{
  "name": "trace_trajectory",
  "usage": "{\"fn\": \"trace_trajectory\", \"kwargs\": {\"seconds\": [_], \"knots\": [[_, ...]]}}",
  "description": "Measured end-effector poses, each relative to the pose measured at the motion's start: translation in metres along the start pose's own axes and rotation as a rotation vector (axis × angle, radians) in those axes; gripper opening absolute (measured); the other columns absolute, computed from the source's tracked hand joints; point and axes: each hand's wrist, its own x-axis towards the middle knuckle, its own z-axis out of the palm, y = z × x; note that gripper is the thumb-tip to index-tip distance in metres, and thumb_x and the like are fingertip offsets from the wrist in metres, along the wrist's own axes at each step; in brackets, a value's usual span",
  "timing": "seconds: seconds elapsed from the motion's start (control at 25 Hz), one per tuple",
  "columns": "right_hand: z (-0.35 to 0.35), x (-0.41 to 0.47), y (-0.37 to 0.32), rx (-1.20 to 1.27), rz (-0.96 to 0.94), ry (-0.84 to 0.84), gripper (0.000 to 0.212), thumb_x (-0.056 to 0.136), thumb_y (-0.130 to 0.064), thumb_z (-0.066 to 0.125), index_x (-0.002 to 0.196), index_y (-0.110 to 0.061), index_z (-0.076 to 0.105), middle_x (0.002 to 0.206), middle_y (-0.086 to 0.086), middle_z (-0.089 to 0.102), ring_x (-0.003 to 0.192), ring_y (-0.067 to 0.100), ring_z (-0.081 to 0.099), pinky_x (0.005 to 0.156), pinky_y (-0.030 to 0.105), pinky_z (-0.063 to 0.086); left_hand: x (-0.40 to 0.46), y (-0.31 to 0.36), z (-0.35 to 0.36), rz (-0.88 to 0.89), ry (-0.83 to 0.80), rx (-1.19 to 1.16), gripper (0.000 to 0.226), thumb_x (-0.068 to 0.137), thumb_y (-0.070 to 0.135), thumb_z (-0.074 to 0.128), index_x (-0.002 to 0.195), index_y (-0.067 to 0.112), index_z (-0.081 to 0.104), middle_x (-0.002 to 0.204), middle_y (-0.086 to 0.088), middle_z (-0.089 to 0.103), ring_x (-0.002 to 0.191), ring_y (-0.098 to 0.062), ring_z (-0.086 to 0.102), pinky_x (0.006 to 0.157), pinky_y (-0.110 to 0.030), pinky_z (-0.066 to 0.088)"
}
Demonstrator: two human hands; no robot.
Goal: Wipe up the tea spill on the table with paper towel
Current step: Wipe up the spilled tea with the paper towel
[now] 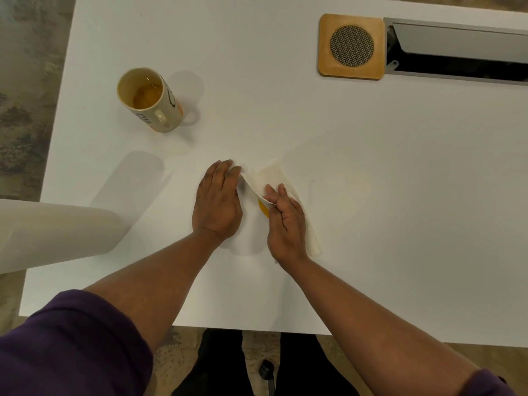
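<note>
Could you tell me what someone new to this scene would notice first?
Two bare hands meet at the table's middle: the right hand holds a white paper towel over a yellow-orange patch, the left hand rests flat beside it. Far left stands a mug with amber tea; a wooden coaster sits far right.

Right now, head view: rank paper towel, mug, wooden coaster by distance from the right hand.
1. paper towel: pinched by the right hand, on the table.
2. mug: far left, upright, tea inside.
3. wooden coaster: far right, beside the cable slot; farthest by a modest margin.
</note>
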Motion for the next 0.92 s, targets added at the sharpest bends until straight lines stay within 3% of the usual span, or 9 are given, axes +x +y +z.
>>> {"fn": "trace_trajectory", "kwargs": {"seconds": [0.16,0.36,0.48,0.56,0.72,0.84,0.92], "knots": [[0.02,-0.002,-0.007,0.123,0.073,0.104,0.039,0.101,-0.013,0.038,0.13,-0.019,0.063,0.141,-0.018,0.054,0.141,-0.013,0.024,0.122,0.039,0.021,0.0,-0.002,0.001,-0.008,-0.011,0.0,0.043,0.099,0.008,0.047,0.141,0.009,0.049,0.151,-0.014,0.048,0.144,-0.034,0.037,0.12,-0.045,0.029],[0.029,-0.003,-0.023,0.225,0.109,0.115,0.037,0.098,-0.006,0.039,0.121,-0.024,0.063,0.142,-0.015,0.056,0.146,-0.002,0.024,0.124,0.039,0.014,0.001,-0.002,0.001,-0.017,-0.025,0.0,0.044,0.099,0.009,0.05,0.143,0.009,0.049,0.153,-0.012,0.046,0.146,-0.032,0.035,0.122,-0.041,0.025],[0.008,-0.005,-0.027,0.293,0.114,0.061,0.052,0.088,-0.01,0.043,0.133,-0.034,0.054,0.138,-0.02,0.055,0.147,0.008,0.03,0.121,0.043,0.027,0.0,-0.002,-0.001,-0.019,-0.018,-0.019,0.044,0.099,0.007,0.048,0.143,0.008,0.049,0.153,-0.012,0.046,0.147,-0.032,0.034,0.122,-0.041,0.024],[-0.011,-0.002,-0.024,0.132,0.009,0.058,0.069,0.081,-0.004,0.04,0.134,-0.047,0.045,0.151,-0.004,0.048,0.149,0.016,0.03,0.121,0.045,0.028,-0.001,-0.002,-0.001,-0.017,-0.009,-0.023,0.044,0.099,0.006,0.047,0.143,0.007,0.05,0.153,-0.013,0.047,0.146,-0.033,0.035,0.122,-0.041,0.024],[-0.023,0.006,-0.012,-0.548,-0.274,-0.134,0.064,0.09,-0.003,0.037,0.154,-0.007,0.029,0.166,0.014,0.017,0.154,0.028,0.007,0.124,0.04,0.011,-0.002,-0.001,-0.001,-0.014,-0.003,-0.03,0.044,0.099,0.005,0.045,0.143,0.006,0.05,0.153,-0.014,0.047,0.146,-0.033,0.035,0.122,-0.042,0.025],[-0.01,0.0,0.001,-0.82,-0.395,-0.212,0.061,0.098,-0.009,0.034,0.156,-0.003,0.017,0.167,0.016,0.008,0.155,0.028,0.001,0.125,0.043,0.012,-0.002,0.0,-0.002,-0.003,0.009,-0.019,0.045,0.098,0.004,0.049,0.143,0.004,0.05,0.152,-0.015,0.048,0.145,-0.034,0.037,0.122,-0.042,0.025],[-0.007,0.002,0.008,-0.914,-0.405,-0.223,0.062,0.103,-0.024,0.032,0.158,-0.005,0.009,0.168,0.014,0.003,0.155,0.027,-0.003,0.125,0.042,0.008,-0.002,0.0,-0.002,0.004,0.016,-0.007,0.045,0.097,0.004,0.052,0.142,0.003,0.05,0.151,-0.017,0.049,0.144,-0.035,0.038,0.121,-0.043,0.027]]}}
